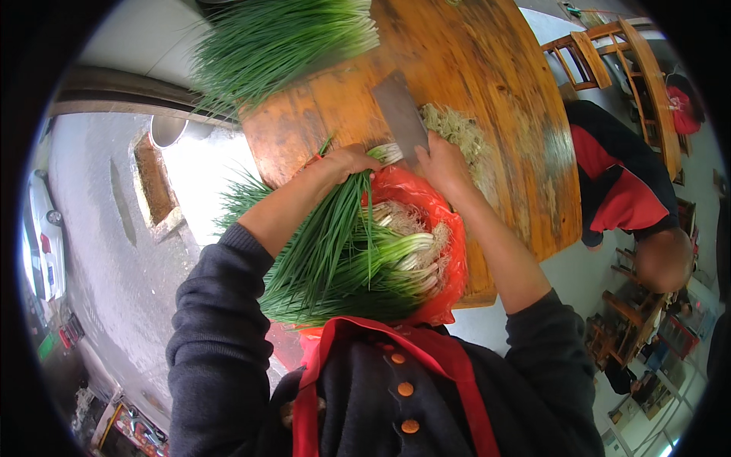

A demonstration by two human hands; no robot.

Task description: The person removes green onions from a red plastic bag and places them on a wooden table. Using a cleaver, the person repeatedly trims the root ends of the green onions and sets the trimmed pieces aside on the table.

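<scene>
My left hand (352,161) is closed round a bunch of green onions (388,154), its white ends pointing right over the wooden table (514,91). The long green leaves hang down toward me. In my right hand (443,164) is a cleaver (400,110) with a broad grey blade, which lies right beside the white ends; I cannot tell whether it touches them. Cut-off roots (459,135) form a pale heap to the right of the blade. Below my hands, a red plastic bag (454,236) holds more green onions with roots still on.
A large pile of green onions (285,49) lies at the table's far left. To the right, a person (628,175) in a dark and red jacket bends forward near wooden benches (647,91). A parked car (44,236) stands at the far left, beyond the grey paving.
</scene>
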